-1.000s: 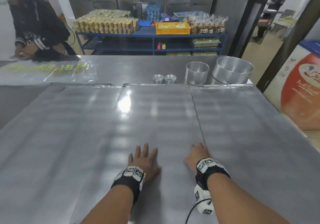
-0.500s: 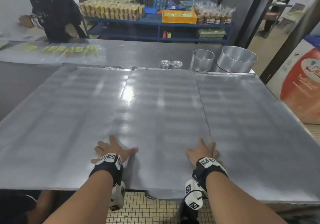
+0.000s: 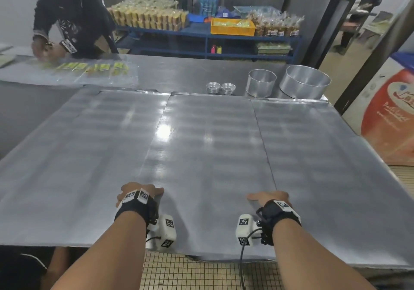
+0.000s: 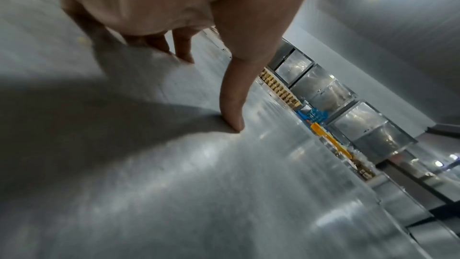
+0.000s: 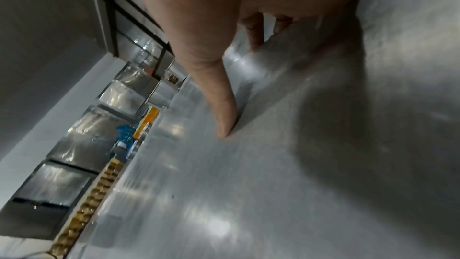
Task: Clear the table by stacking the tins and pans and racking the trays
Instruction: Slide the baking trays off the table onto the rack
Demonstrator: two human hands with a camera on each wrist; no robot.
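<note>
Three large flat metal trays lie side by side on the table. The middle tray [image 3: 208, 146] juts past the near edge. My left hand [image 3: 140, 192] grips its left edge, thumb [image 4: 232, 105] pressed on top and fingers curled down at the seam. My right hand [image 3: 270, 196] grips its right edge the same way, thumb [image 5: 224, 109] on the sheet. Whether the fingers reach under the edge is hidden. At the far end stand two small tins [image 3: 220, 87], a medium round pan [image 3: 261, 82] and a large round pan [image 3: 304, 81].
The left tray [image 3: 78, 155] and right tray [image 3: 324, 155] flank the middle one. A person in dark clothes [image 3: 67, 21] handles yellow packets [image 3: 94, 67] at the far left. A blue shelf [image 3: 206, 36] of packed goods stands behind. A red-printed chest [image 3: 389, 119] is at the right.
My hands went from lying flat near the tray's middle to its two side edges. The middle tray slid toward me and now overhangs the table's near edge.
</note>
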